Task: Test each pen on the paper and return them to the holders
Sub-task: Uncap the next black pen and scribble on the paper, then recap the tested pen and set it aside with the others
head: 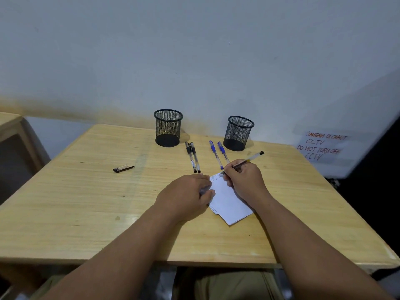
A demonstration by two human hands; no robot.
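Note:
My right hand (244,180) grips a black pen (249,160), its tip touching the top edge of the white paper (229,204), where a few ink marks show. My left hand (186,195) lies on the paper's left edge, fingers curled, holding it flat. Two black pens (193,156) lie side by side on the table, and two blue pens (218,153) lie just to their right. Two black mesh holders stand at the back: the left holder (168,127) and the right holder (238,133), both without pens. A black pen cap (123,168) lies to the left.
The wooden table (86,202) backs onto a pale wall. A handwritten notice (322,147) hangs at the right. Another wooden table's corner (10,124) shows at far left.

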